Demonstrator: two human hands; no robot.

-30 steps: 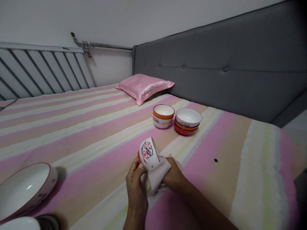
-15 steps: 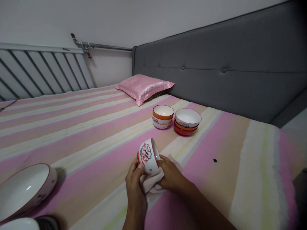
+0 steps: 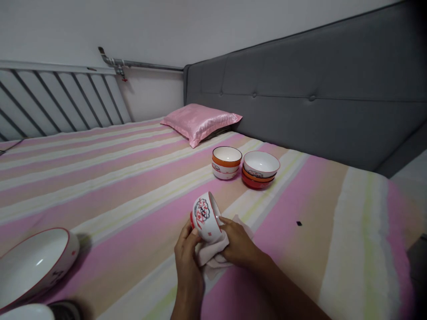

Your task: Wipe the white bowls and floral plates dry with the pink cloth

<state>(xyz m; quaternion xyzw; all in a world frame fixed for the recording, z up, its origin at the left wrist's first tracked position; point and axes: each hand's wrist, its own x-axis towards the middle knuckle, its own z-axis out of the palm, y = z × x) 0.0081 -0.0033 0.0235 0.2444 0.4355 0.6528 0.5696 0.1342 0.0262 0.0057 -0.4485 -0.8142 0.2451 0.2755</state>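
A small white bowl (image 3: 204, 218) with a red rim, a red foot and a black-and-red drawing is tilted on its side above the bed, its mouth facing right. My left hand (image 3: 187, 249) is closed round its foot and lower side. My right hand (image 3: 238, 242) grips a pale pink cloth (image 3: 213, 252) at the bowl's rim, with fingers partly inside the mouth. Folds of the cloth hang below the bowl between both hands. Some right fingertips are hidden by the bowl and cloth.
Beyond my hands stand two bowl stacks, one orange-and-white (image 3: 227, 162), one white, orange and red (image 3: 261, 170). A large white bowl (image 3: 36, 262) sits at left, another white dish (image 3: 28, 312) below it. A pink pillow (image 3: 202, 121) lies by the grey headboard (image 3: 300, 75).
The bowl has turned slightly in my hands, and my right fingers have shifted a little at its rim. The stacks and other bowls stay where they were.
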